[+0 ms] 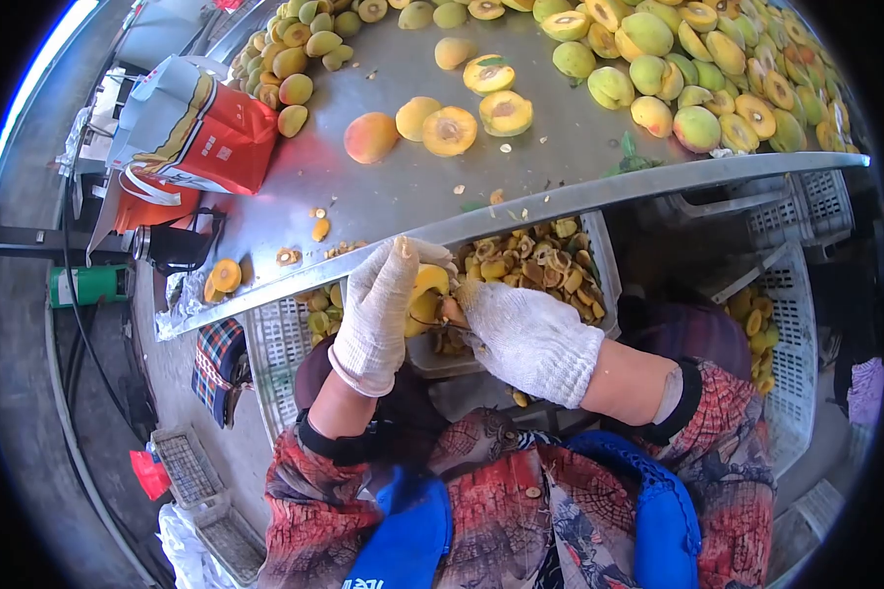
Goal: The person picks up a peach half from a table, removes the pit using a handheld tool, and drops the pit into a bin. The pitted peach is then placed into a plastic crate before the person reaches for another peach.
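Observation:
My left hand (375,314), in a white knit glove, is closed around a yellow peach half (424,294) above the front edge of the table. My right hand (538,339), also gloved, is closed right beside it, its fingertips against the fruit. A small thin tool (452,312) shows between the right fingers, most of it hidden by the glove. Beneath both hands, a crate (607,270) holds brownish pits and scraps. On the metal table (363,211) just beyond lie a cut peach half (450,132) and a red-blushed peach (371,137).
A large heap of peaches (697,69) covers the back right, with a smaller pile (290,59) at the back left. A red and white bag (206,128) stands at the left. White crates (275,363) (791,344) flank my legs. The table's raised metal edge (560,209) runs before me.

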`<action>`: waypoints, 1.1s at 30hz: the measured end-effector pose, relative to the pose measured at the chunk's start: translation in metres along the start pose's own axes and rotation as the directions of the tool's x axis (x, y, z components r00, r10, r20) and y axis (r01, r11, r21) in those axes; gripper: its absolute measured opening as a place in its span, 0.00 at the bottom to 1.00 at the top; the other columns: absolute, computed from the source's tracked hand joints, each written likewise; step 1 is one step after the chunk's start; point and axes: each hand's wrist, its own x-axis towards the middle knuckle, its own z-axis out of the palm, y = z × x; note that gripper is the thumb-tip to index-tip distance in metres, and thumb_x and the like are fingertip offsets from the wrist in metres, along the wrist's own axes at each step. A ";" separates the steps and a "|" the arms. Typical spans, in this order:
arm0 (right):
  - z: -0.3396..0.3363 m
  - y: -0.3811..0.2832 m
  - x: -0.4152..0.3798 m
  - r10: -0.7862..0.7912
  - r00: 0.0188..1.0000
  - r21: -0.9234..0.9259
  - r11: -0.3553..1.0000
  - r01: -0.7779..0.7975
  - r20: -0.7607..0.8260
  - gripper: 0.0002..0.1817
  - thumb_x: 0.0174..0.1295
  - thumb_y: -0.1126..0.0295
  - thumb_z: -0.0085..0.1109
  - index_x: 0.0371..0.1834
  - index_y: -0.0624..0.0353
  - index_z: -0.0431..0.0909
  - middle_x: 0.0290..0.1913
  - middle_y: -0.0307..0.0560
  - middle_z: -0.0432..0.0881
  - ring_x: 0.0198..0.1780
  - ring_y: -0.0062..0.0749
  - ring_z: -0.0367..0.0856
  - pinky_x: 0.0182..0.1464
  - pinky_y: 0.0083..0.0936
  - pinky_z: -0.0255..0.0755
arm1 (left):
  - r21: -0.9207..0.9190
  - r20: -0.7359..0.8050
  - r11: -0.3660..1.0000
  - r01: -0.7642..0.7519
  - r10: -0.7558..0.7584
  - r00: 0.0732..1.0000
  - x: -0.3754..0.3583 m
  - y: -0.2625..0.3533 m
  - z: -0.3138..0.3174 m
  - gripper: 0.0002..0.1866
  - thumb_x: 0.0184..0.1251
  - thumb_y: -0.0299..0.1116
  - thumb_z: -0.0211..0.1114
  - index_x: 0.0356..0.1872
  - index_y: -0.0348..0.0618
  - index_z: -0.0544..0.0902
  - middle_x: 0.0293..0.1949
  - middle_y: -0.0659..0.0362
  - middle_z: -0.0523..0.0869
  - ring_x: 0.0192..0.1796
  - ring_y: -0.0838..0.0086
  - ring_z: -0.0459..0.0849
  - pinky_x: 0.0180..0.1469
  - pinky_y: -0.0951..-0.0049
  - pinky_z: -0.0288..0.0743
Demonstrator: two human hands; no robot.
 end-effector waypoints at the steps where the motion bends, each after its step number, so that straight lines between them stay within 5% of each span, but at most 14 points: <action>1: -0.001 0.001 0.000 0.018 1.000 -0.038 0.999 -0.018 0.002 0.12 0.69 0.62 0.46 0.46 0.58 0.73 0.33 0.58 0.80 0.34 0.55 0.81 0.36 0.46 0.76 | 0.001 0.006 1.000 0.007 -0.007 1.000 0.000 -0.001 0.000 0.27 0.74 0.55 0.51 0.39 0.37 0.82 0.35 0.59 0.83 0.40 0.77 0.79 0.46 0.76 0.74; 10: 0.004 0.001 0.001 -0.082 0.994 0.185 0.978 0.095 -0.077 0.14 0.68 0.62 0.49 0.44 0.62 0.71 0.30 0.62 0.79 0.37 0.62 0.79 0.38 0.49 0.74 | -0.141 -0.016 0.990 0.016 -0.019 1.000 -0.003 -0.001 -0.003 0.29 0.74 0.57 0.49 0.40 0.36 0.82 0.36 0.57 0.84 0.41 0.74 0.81 0.47 0.74 0.74; 16: 0.001 -0.006 -0.004 0.009 1.000 0.275 0.961 -0.017 0.029 0.15 0.66 0.62 0.51 0.46 0.63 0.70 0.34 0.63 0.80 0.38 0.62 0.80 0.39 0.49 0.74 | -0.088 0.001 0.996 -0.026 0.026 1.000 -0.004 -0.003 0.003 0.30 0.73 0.58 0.50 0.40 0.36 0.82 0.37 0.56 0.84 0.40 0.74 0.81 0.47 0.73 0.75; 22: -0.003 -0.004 -0.007 0.035 0.999 -0.037 0.999 -0.036 -0.028 0.14 0.70 0.59 0.44 0.42 0.58 0.73 0.35 0.57 0.81 0.34 0.53 0.84 0.33 0.45 0.77 | -0.059 -0.003 0.998 0.038 -0.038 0.999 -0.007 -0.001 0.004 0.28 0.72 0.57 0.52 0.40 0.37 0.82 0.38 0.57 0.83 0.41 0.75 0.81 0.48 0.74 0.74; 28: 0.003 0.003 0.000 -0.125 0.963 -0.435 0.900 0.010 -0.237 0.09 0.65 0.63 0.48 0.36 0.52 0.77 0.30 0.49 0.80 0.28 0.41 0.85 0.21 0.38 0.76 | -0.007 -0.032 1.000 0.025 -0.025 0.999 -0.006 -0.007 -0.002 0.29 0.72 0.58 0.51 0.40 0.37 0.82 0.38 0.58 0.84 0.41 0.76 0.81 0.45 0.76 0.75; 33: 0.001 -0.001 0.000 -0.114 0.958 -0.455 0.891 -0.019 -0.262 0.07 0.61 0.65 0.51 0.33 0.54 0.77 0.29 0.47 0.80 0.27 0.40 0.85 0.21 0.38 0.76 | -0.050 -0.069 0.998 0.047 -0.051 0.996 -0.005 -0.003 -0.010 0.28 0.73 0.57 0.50 0.40 0.38 0.82 0.33 0.59 0.83 0.36 0.77 0.81 0.39 0.78 0.74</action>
